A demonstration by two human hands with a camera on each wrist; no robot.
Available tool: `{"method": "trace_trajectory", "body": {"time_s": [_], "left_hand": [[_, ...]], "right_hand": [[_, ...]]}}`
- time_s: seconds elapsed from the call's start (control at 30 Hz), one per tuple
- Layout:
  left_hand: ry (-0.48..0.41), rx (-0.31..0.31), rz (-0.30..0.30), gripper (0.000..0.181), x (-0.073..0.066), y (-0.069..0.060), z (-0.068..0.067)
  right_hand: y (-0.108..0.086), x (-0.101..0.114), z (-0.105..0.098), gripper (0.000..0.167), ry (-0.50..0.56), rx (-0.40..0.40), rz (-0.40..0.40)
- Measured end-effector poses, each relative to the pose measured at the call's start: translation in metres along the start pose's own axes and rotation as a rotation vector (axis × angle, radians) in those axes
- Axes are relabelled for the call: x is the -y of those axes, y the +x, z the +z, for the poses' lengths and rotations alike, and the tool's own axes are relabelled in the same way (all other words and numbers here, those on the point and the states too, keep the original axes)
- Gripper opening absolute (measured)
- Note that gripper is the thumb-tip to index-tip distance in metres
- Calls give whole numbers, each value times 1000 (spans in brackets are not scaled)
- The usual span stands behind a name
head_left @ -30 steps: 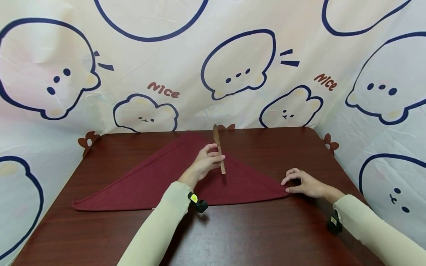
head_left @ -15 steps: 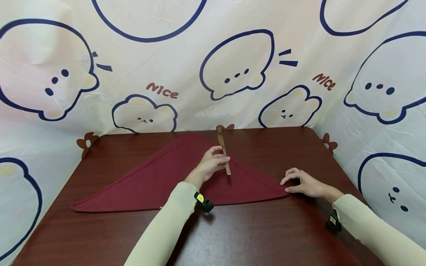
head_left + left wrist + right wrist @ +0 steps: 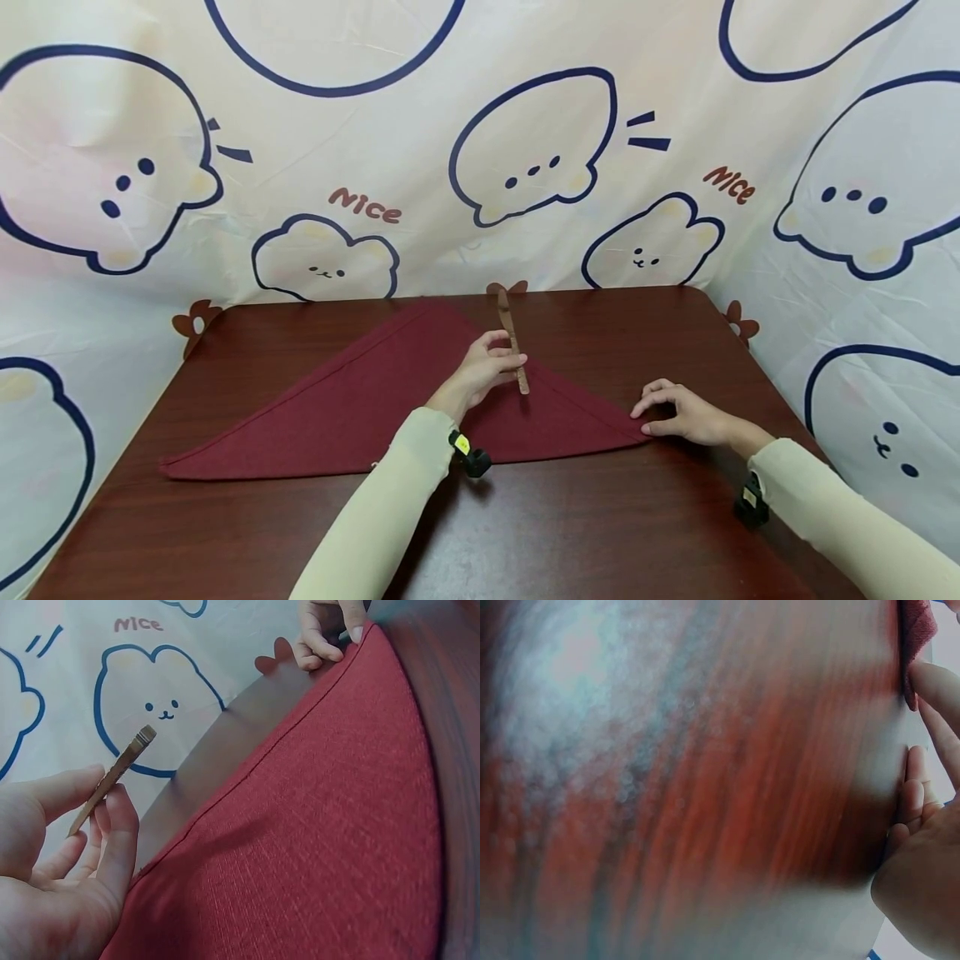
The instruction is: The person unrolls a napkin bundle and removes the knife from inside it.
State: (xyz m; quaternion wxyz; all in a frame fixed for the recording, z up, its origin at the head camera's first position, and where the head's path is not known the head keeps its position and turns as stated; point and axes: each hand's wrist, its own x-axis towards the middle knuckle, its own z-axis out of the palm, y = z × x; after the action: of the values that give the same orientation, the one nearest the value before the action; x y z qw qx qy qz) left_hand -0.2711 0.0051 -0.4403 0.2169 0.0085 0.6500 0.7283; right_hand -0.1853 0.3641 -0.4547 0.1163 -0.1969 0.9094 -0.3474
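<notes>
A dark red cloth napkin (image 3: 360,408), folded into a triangle, lies on the table with its long edge toward me. Above its right half, my left hand (image 3: 480,371) pinches a brownish table knife (image 3: 512,342) between thumb and fingers, blade pointing away. In the left wrist view the knife (image 3: 112,781) appears nearly edge-on, the left hand (image 3: 67,877) below it and apart from the napkin (image 3: 322,795). At the napkin's right corner, my right hand (image 3: 693,417) has its thumb and curled forefinger on the cloth. The right wrist view shows the right hand (image 3: 930,825) by the cloth tip (image 3: 916,634).
The glossy dark brown wooden table (image 3: 585,533) extends around the napkin. A pale curtain (image 3: 420,150) with cartoon bears stands along the table's back and sides. Each wrist carries a small black camera (image 3: 472,458).
My left hand has moved right with the knife above the napkin, and the knife has tilted slightly. The right hand and the napkin stay in place.
</notes>
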Motion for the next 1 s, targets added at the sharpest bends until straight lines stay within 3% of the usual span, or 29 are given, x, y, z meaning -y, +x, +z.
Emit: {"method": "trace_trajectory", "body": {"time_s": [0.73, 1.0], "left_hand": [[-10, 40, -45, 65, -2, 15, 39], [-33, 21, -66, 66, 1, 20, 43]], "right_hand": [[0, 4, -1, 15, 12, 2, -3], [-1, 5, 1, 16, 8, -7, -11]]}}
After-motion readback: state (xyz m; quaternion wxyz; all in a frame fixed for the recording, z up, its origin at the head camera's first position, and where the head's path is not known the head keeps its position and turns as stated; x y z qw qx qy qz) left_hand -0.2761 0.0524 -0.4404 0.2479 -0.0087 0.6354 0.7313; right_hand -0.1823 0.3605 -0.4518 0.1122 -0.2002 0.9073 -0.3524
